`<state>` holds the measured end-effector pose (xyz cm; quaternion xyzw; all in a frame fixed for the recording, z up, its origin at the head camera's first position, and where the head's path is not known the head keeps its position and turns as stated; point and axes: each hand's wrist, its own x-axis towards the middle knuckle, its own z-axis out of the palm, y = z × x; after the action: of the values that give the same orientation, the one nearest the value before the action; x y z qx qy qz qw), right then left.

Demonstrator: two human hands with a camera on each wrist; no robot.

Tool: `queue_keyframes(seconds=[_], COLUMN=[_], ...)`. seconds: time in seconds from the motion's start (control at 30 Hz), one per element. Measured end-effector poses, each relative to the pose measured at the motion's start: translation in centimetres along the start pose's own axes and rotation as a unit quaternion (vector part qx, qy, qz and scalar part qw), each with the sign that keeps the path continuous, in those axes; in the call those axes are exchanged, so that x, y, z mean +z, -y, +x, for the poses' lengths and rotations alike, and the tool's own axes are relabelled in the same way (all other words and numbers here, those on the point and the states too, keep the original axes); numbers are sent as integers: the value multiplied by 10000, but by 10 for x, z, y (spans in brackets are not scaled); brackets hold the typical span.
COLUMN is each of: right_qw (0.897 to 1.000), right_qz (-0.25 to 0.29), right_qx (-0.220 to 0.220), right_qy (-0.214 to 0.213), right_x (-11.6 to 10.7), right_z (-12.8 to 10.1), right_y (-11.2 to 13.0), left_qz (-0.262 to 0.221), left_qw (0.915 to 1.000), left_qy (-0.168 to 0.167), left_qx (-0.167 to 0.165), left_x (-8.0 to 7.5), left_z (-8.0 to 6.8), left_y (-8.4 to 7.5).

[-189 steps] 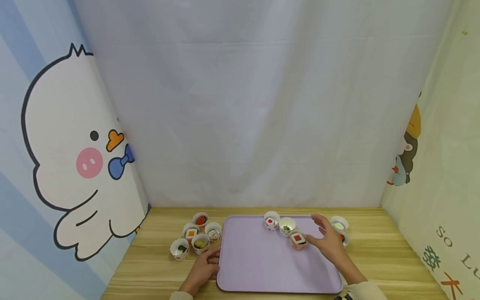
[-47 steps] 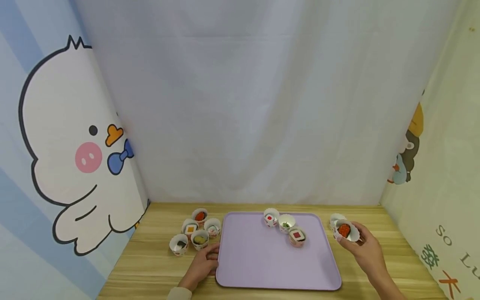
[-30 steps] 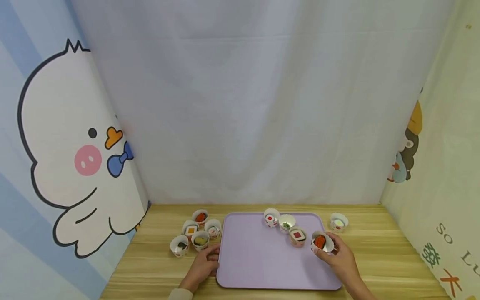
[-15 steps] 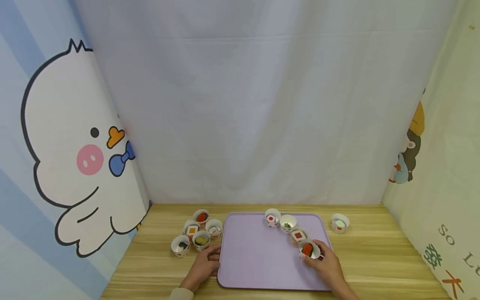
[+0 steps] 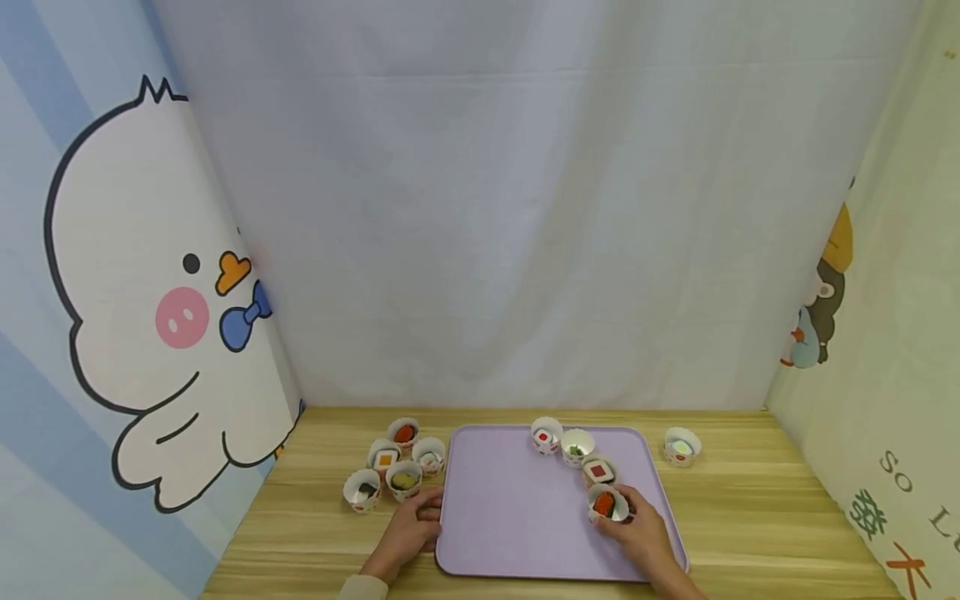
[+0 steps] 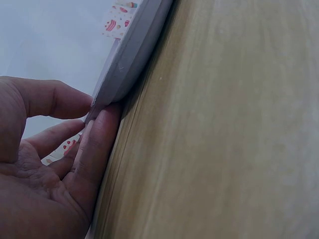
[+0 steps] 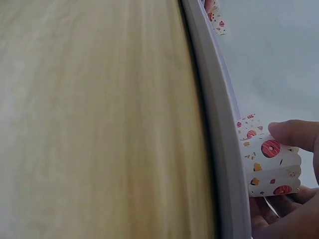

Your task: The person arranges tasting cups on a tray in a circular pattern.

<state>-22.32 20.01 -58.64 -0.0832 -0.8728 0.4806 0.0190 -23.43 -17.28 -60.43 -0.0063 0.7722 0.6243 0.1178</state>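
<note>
A lilac tray (image 5: 517, 525) lies on the wooden table. My right hand (image 5: 637, 533) holds a paper cup with a red piece inside (image 5: 606, 503) on the tray, just below three other cups (image 5: 573, 446) in a diagonal row. In the right wrist view my fingers (image 7: 294, 134) curl round the patterned cup (image 7: 266, 164) beside the tray rim (image 7: 219, 124). My left hand (image 5: 408, 533) rests at the tray's left edge; in the left wrist view its fingers (image 6: 99, 144) touch the tray rim (image 6: 132, 55).
Several filled paper cups (image 5: 393, 471) cluster left of the tray. One lone cup (image 5: 681, 446) stands right of it. White curtain behind, cartoon panels on both sides close in the table (image 5: 750, 517).
My right hand carried the red-filled cup from the table at the right onto the tray, down beside the row of cups. The left hand stayed at the tray edge.
</note>
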Motion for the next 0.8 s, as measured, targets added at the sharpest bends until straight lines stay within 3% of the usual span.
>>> queue_keyframes(seconds=[0.53,0.8], right_qw=[9990,9987], right_qz=[-286,408], right_qx=[-266,-271], right_qy=[-211,-138], right_x=[9,10], right_z=[5,1], right_y=[-1,0], left_qz=[113,150], left_qw=[9999,9999], left_qy=[-15,-41], left_qx=[58,29], left_x=[-1,-1], left_z=[1,2], left_y=[0,0])
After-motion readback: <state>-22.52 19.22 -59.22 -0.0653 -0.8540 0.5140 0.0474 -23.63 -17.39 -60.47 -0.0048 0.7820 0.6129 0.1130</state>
